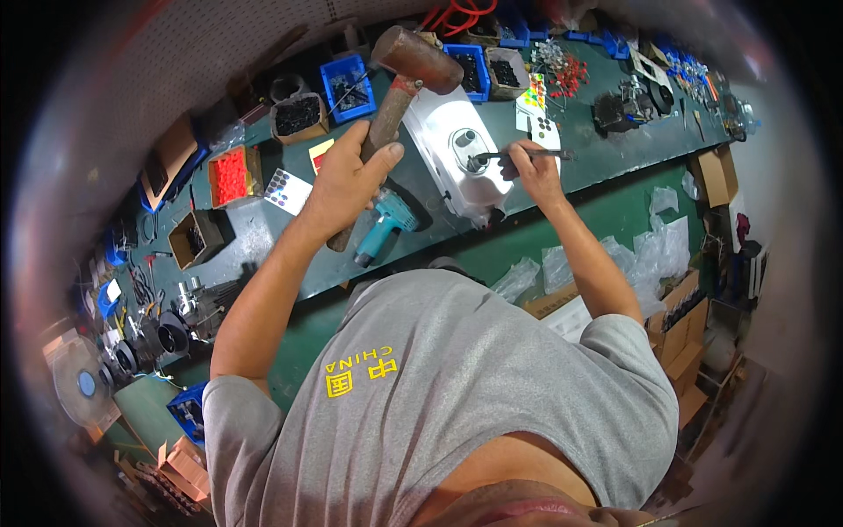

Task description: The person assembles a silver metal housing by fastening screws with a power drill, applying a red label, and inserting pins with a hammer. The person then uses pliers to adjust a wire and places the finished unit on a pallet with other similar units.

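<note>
My left hand [349, 183] is wrapped around the wooden handle of a mallet [416, 60], its thick brown head raised over the bench. Below that hand, a teal power drill [385, 227] lies near the bench edge. A shiny silver metal housing [446, 112] sits in front of me, with a round opening and dark fittings on its top. My right hand [534, 172] grips a thin dark bar-like tool [553, 154] held roughly level. The tool's left end reaches the dark fitting on the housing; whether it is hooked around it I cannot tell.
Blue bins [348, 86] and cardboard boxes of small black parts line the back of the green bench [606, 162]. A box of red parts [231, 176] stands left. Sticker sheets [288, 191] lie about. Right are loose red parts [569, 77] and a dark mechanism [628, 107]. Plastic bags [650, 255] are below.
</note>
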### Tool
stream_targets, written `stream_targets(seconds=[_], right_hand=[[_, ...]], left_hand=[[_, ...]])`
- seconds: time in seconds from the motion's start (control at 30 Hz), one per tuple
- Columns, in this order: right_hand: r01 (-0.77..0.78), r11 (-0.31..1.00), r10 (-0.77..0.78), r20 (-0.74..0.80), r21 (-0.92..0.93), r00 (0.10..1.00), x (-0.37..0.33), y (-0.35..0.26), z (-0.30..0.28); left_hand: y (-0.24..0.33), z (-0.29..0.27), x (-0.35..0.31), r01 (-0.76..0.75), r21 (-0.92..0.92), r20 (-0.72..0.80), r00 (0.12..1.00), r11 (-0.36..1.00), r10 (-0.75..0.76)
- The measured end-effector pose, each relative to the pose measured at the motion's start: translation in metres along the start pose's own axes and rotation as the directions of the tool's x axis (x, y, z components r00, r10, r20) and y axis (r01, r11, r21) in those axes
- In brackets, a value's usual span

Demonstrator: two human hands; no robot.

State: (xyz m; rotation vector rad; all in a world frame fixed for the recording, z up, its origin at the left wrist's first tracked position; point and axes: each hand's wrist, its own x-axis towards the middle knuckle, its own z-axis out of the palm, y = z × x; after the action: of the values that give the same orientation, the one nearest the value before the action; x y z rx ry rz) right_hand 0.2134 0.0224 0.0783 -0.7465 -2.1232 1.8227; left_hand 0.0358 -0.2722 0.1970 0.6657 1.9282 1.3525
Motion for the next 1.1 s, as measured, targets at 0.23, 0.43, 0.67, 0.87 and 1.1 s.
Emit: stream_targets(seconds=[0.23,0.43,0.67,0.87,1.1], right_hand=[[0.041,0.997,-0.039,-0.023,0.060,0.999,-0.004,0.017,0.005],[0.120,0.985,-0.112,-0.062,0.127,0.992,-0.011,0.025,0.007],[-0.115,0.990,0.117,-0.018,0.081,0.993,-0.019,0.051,0.012],[0.054,0.932,-0.019,-0.099,0.358,0.995,-0.015,0.015,0.022],[-0.011,0.998,0.009,-0.041,-0.059,0.999,0.003,-0.025,-0.001]], left_hand=[[-0.009,0.007,0.002,0.011,0.012,0.031,0.999,1.000,-0.011],[-0.023,0.022,0.009,-0.019,0.062,0.092,0.996,0.998,0.013],[-0.047,0.035,0.006,0.041,0.066,0.113,0.992,0.997,-0.048],[-0.059,0.026,-0.009,0.124,0.065,0.065,0.990,0.990,-0.128],[-0.072,0.019,-0.013,0.147,-0.022,0.034,0.989,0.989,-0.146]])
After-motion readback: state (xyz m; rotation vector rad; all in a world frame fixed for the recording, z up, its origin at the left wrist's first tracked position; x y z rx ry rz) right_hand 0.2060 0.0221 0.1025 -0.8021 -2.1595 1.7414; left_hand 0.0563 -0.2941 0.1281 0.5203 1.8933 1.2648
